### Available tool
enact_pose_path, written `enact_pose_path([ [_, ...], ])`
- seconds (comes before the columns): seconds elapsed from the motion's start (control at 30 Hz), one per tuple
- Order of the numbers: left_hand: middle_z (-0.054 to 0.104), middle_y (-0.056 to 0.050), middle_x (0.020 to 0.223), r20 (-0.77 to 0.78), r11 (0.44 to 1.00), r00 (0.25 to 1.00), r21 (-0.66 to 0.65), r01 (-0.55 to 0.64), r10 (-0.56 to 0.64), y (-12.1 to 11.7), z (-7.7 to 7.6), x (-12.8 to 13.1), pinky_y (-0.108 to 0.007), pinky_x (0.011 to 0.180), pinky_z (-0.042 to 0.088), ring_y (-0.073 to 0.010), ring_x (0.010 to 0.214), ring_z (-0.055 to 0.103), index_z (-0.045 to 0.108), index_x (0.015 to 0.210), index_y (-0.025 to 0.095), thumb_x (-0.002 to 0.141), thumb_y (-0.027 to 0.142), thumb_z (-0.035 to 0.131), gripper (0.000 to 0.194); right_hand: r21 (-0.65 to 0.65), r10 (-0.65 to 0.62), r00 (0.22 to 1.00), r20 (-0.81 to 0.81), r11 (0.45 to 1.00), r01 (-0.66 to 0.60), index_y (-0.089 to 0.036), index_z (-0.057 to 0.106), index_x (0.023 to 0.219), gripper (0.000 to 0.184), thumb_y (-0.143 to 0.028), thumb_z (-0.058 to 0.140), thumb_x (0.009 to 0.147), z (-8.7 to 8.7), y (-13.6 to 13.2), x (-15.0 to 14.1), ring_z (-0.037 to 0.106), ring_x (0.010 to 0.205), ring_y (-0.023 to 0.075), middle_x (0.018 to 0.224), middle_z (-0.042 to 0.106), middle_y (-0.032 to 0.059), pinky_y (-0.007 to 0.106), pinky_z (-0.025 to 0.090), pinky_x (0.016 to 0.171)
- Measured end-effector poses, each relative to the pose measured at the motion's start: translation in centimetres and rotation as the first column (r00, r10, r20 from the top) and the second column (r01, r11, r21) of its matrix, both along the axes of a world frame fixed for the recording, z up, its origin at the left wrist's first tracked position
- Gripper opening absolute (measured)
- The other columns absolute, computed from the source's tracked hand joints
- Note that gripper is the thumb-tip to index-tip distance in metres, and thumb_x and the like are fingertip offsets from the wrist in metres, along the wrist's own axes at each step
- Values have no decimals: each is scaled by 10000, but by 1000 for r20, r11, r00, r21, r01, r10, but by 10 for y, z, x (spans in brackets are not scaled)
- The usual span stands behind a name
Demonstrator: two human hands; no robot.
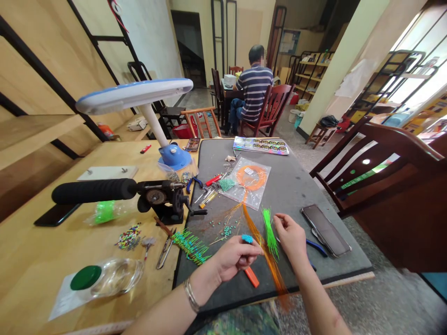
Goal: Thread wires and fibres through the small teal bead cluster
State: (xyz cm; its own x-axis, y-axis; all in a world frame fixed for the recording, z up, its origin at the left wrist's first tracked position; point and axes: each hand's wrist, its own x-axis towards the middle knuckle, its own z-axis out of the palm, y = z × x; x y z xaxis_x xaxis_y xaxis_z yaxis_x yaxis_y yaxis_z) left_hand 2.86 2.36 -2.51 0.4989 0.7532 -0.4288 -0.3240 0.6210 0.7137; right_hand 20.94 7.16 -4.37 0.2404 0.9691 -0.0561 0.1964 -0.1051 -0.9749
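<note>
My left hand is closed in a pinch over the dark mat, above the orange strands. A small turquoise-blue cluster sits on top of its index finger; what its fingertips pinch is too small to name. My right hand is curled with thumb and fingertips together, just right of a bundle of bright green strands; anything in its pinch cannot be made out. Long orange strands run between the hands. A row of green strands with blue tips lies to the left. Turquoise beads are scattered beyond my left hand.
A hand-cranked winding device and a blue-based lamp stand left. Scissors, a green-lidded container, a bag with an orange coil and a phone lie around. Another person sits farther back.
</note>
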Motion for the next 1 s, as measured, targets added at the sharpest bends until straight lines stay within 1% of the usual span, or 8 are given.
enact_pose_path([
  [0.07,424,69,444,-24,1000,1000,11,-14,15,0,-1,0,-230,431,76,-15,383,229,623,622,113,581,277,741,206,-8,69,993,93,998,-69,-200,642,564,332,-507,671,684,3,-13,-4,410,478,119,462,510,-37,243,262,495],
  [0.1,425,69,447,-49,1000,999,22,-18,19,0,-2,0,-230,432,77,-17,385,230,621,623,116,582,294,745,221,-38,140,987,80,990,-137,-195,625,524,383,-533,647,702,4,-20,-7,399,457,114,434,485,-37,244,266,487],
  [0.17,437,65,464,-105,998,994,57,-30,36,0,-4,2,-225,430,91,-24,397,258,610,617,122,579,327,752,252,-103,267,960,-85,956,-275,-181,640,556,415,-564,627,717,5,-33,-15,385,442,102,432,481,-37,237,274,472],
  [0.2,442,63,474,-129,996,991,80,-37,47,0,-4,3,-220,429,105,-28,407,279,601,611,124,577,338,755,266,-118,293,937,-189,941,-318,-176,658,604,400,-562,642,709,6,-38,-20,387,448,96,454,493,-39,229,279,470],
  [0.3,431,65,491,-169,989,983,139,-48,72,-2,-5,6,-211,428,153,-41,433,316,549,571,136,568,358,763,308,-133,282,853,-438,919,-372,-176,662,676,334,-505,719,662,9,-46,-31,417,489,85,552,553,-32,211,303,481],
  [0.4,402,74,490,-166,986,985,166,-26,55,-4,-6,4,-209,427,173,-42,434,300,499,551,148,572,380,765,353,-152,249,795,-553,908,-390,-172,609,611,318,-450,761,632,13,-47,-37,411,483,75,556,550,-35,202,295,468],
  [0.63,371,84,486,-169,983,985,185,-13,45,-3,-11,-5,-209,416,146,-34,423,257,478,567,152,613,400,754,374,-188,246,826,-508,904,-385,-173,556,581,354,-451,771,616,14,-45,-38,267,413,45,463,431,-80,199,160,406],
  [1.0,384,92,468,-74,998,996,39,-47,49,-3,-15,4,-215,404,74,-5,371,218,477,581,151,573,368,774,368,-144,254,853,-456,925,-352,-175,607,596,315,-451,753,637,10,-47,-39,373,456,69,537,554,-38,203,226,434],
])
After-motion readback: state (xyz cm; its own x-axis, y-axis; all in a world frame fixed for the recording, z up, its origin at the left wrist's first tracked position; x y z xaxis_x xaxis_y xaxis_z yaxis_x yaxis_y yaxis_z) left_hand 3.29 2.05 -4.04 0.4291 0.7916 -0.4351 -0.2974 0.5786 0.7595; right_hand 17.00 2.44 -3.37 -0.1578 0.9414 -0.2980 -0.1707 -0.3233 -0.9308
